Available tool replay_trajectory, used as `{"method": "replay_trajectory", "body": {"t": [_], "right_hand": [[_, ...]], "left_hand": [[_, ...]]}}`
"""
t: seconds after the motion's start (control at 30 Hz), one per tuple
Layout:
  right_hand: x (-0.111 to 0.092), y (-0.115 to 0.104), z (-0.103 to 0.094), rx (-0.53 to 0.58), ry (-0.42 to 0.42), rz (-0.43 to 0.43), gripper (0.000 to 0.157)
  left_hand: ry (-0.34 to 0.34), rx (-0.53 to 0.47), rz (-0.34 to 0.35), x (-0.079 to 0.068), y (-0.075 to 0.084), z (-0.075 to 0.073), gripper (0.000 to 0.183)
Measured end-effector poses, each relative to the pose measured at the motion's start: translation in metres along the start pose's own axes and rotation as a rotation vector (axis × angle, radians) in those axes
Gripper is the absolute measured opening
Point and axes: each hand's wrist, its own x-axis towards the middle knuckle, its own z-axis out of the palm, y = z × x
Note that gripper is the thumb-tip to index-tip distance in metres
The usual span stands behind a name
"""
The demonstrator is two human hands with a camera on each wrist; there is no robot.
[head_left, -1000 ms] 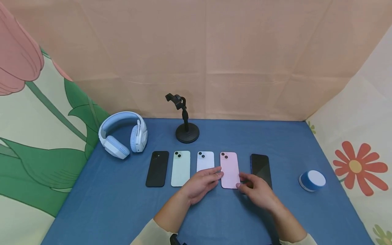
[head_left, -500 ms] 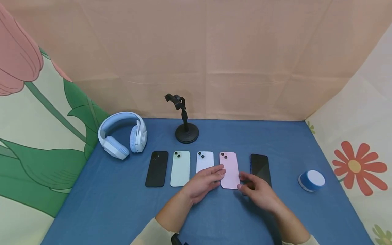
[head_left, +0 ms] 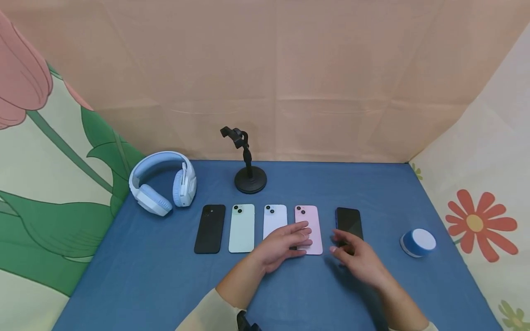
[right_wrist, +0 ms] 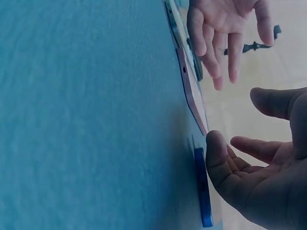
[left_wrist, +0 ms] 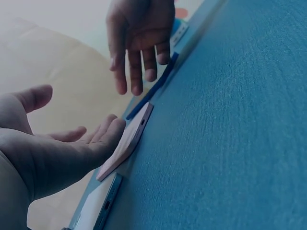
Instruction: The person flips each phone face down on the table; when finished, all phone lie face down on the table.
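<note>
My left hand [head_left: 281, 246] reaches over the lower part of a pink phone [head_left: 311, 220], its fingers straight and spread. In the left wrist view that hand [left_wrist: 57, 148] appears above the phone, holding nothing. My right hand [head_left: 359, 261] hovers between the pink phone and a dark phone [head_left: 349, 220], covering that one's lower end. Its fingers are loosely bent around nothing, and in the right wrist view the thumb [right_wrist: 273, 103] stands apart from them. Left of the pink phone lie a pale lilac phone [head_left: 275, 216], partly behind my left hand, a mint phone [head_left: 242, 230] and a black phone [head_left: 210, 230].
Light blue headphones [head_left: 163, 184] rest at the back left of the blue cloth [head_left: 165, 285]. A black stand with a clamp [head_left: 250, 179] stands behind the phones. At the right sits a round blue and white object [head_left: 418, 242].
My right hand has moved right, away from the pink phone's edge. My left hand has slid right, further over the pink phone, with its fingers spreading. The phones keep their order.
</note>
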Motion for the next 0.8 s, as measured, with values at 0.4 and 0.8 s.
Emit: {"method": "replay_trajectory", "body": {"t": [0.4,0.8], "right_hand": [[-0.004,0.008,-0.016,-0.014,0.052,0.036,0.06],[-0.002,0.02,-0.029,-0.1,0.085,0.082,0.063]], "left_hand": [[-0.024,0.009,-0.001,0.014,0.0,0.016,0.061],[-0.065,0.096,-0.015,0.021,-0.002,0.031,0.064]]}}
